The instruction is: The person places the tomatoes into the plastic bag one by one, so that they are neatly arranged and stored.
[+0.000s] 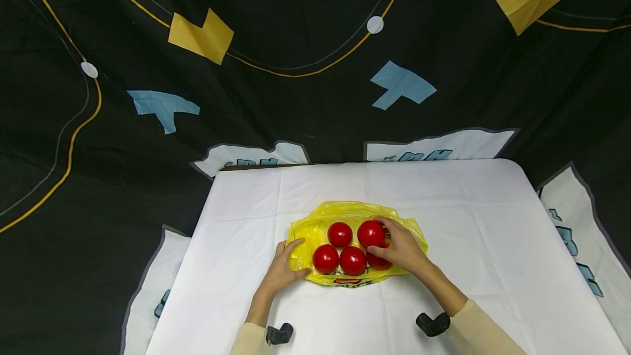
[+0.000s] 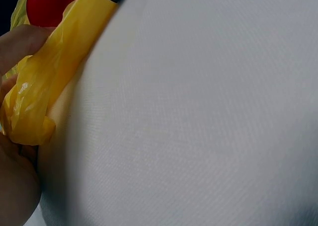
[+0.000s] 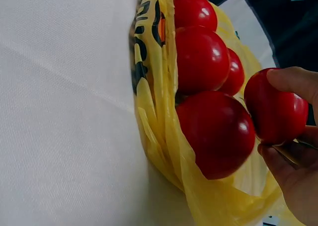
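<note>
A yellow plastic bag (image 1: 352, 210) with dark printing lies spread open, cradling several shiny red tomatoes (image 1: 352, 260). With thumb and fingers my right hand (image 1: 406, 248) grips one tomato (image 3: 273, 107) at the bag's right side, against a larger tomato (image 3: 216, 136) in the right wrist view. At the left end, my left hand (image 1: 286, 267) holds the bag's edge, its thumb over the crumpled plastic (image 2: 37, 97). One tomato (image 2: 49, 5) shows just past that thumb in the left wrist view. Part of the rightmost lower tomato (image 1: 378, 259) is hidden by my right hand.
A white cloth (image 1: 335, 322) covers the table beneath the bag. Behind the table hangs a dark curtain (image 1: 296, 103) with yellow, blue and white shapes. Black straps (image 1: 432, 324) sit at both wrists.
</note>
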Demonstrator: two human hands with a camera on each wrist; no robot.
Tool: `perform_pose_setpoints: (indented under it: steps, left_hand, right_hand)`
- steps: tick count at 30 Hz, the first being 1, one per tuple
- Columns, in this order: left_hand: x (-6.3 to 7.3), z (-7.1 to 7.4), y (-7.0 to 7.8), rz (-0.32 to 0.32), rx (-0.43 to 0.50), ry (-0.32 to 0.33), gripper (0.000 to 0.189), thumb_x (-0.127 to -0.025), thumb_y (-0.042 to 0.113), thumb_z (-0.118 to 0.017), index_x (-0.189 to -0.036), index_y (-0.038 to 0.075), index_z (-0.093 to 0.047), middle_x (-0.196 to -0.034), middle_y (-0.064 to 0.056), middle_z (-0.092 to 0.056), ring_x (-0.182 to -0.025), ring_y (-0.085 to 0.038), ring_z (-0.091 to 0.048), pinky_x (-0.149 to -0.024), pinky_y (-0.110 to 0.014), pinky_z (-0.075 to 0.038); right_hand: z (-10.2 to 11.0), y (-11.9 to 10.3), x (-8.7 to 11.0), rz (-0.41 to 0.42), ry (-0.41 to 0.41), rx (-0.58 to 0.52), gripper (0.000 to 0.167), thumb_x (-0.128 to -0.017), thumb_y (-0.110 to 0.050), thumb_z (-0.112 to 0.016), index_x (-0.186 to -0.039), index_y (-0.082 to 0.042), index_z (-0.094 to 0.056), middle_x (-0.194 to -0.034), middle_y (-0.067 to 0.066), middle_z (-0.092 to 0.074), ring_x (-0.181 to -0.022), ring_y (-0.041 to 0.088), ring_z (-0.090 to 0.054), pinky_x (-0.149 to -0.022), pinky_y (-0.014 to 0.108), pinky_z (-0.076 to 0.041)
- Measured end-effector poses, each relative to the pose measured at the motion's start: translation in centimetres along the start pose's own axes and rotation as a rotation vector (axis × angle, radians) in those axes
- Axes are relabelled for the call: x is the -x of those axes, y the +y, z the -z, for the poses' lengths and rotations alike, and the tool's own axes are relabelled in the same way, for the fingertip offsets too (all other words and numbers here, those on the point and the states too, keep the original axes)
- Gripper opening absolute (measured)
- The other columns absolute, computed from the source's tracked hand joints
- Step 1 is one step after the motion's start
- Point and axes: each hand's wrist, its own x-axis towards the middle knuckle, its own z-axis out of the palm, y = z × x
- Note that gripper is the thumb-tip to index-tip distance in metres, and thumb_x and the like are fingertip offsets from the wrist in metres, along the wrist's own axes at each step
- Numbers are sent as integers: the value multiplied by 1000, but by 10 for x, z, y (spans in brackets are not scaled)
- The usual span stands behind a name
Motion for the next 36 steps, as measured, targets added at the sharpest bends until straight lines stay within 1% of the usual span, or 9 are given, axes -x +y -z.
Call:
perform_pose_setpoints:
  steps: [7,12,17,24,28,36]
  left_hand:
    - [0,-1,1,20,4,0,77,-67,23,-84,-136,23,-49,-129,-10,-36,-122,-31,-41,-103,-53,-32]
    - [-1,-1,0,18,-2,1,77,-68,24,-84,-136,24,-48,-129,-10,-36,-122,-31,-42,-103,-54,-33]
    - [-1,-2,-2,15,-13,-1,77,-68,26,-84,-136,26,-48,-129,-9,-37,-121,-30,-42,-102,-54,-34]
    - [-1,-1,0,37,-9,-2,77,-68,26,-84,-136,27,-48,-129,-8,-37,-122,-29,-42,-103,-53,-33]
    - [-1,-1,1,33,-5,-1,77,-68,25,-84,-136,26,-48,-128,-8,-37,-122,-30,-42,-103,-54,-33]
    - [-1,-1,-1,22,4,1,78,-67,25,-84,-136,25,-48,-128,-8,-37,-122,-30,-42,-103,-53,-33]
  right_hand:
    - [-9,4,-9,-2,-3,19,70,-73,-25,-81,-133,-7,-49,-125,16,-55,-104,30,-58,-78,46,-54]
    - [-12,4,-12,-10,-14,34,70,-74,-26,-80,-133,-7,-48,-124,16,-55,-105,31,-58,-80,47,-53]
    - [-13,5,-14,-13,-24,52,71,-75,-27,-80,-134,-5,-47,-123,18,-56,-106,33,-58,-81,48,-52]
    - [-13,5,-15,-13,-25,48,71,-75,-27,-80,-134,-5,-47,-122,18,-56,-106,33,-57,-81,49,-52]
    - [-14,5,-15,-5,-24,48,71,-75,-26,-80,-134,-5,-47,-122,18,-56,-105,33,-58,-81,48,-52]
    - [-15,4,-16,-22,-33,51,71,-75,-25,-80,-134,-4,-47,-121,18,-57,-105,33,-58,-82,49,-52]
